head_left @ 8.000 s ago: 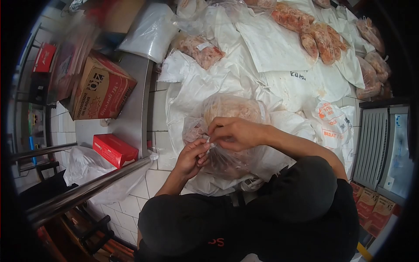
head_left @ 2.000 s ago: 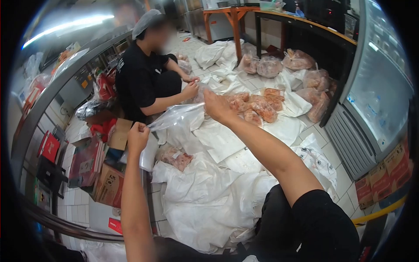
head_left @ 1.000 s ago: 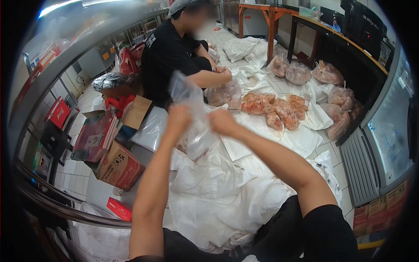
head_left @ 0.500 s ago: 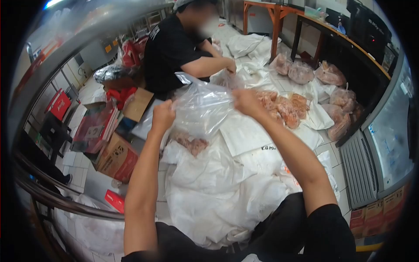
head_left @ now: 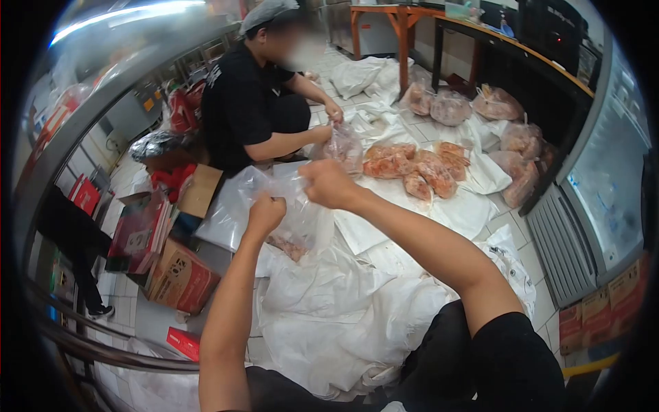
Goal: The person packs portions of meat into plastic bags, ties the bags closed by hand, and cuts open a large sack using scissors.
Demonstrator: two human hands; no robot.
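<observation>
My left hand (head_left: 266, 214) is closed on the edge of a clear plastic bag (head_left: 300, 218). A short way up and to the right, my right hand (head_left: 329, 184) grips the same bag. The bag hangs limp between and beyond my fists, and its lower part lies over white sacking. Reddish raw meat (head_left: 291, 248) shows at its lower edge; whether it is inside or beneath the bag I cannot tell. Beyond my right hand, orange-pink meat pieces (head_left: 412, 170) lie on the white sacks (head_left: 322, 295).
A crouching co-worker (head_left: 237, 103) holds a filled clear bag (head_left: 344, 147) by its top. Several tied bags of meat (head_left: 500, 103) stand under the table (head_left: 508, 41). Cardboard boxes (head_left: 182, 275) are at left, a glass-fronted fridge (head_left: 604, 199) at right.
My hands have drawn closer together, and the bag stretched between them has gone slack. The right hand moved left and down. The co-worker now sits further back, holding up a filled bag.
</observation>
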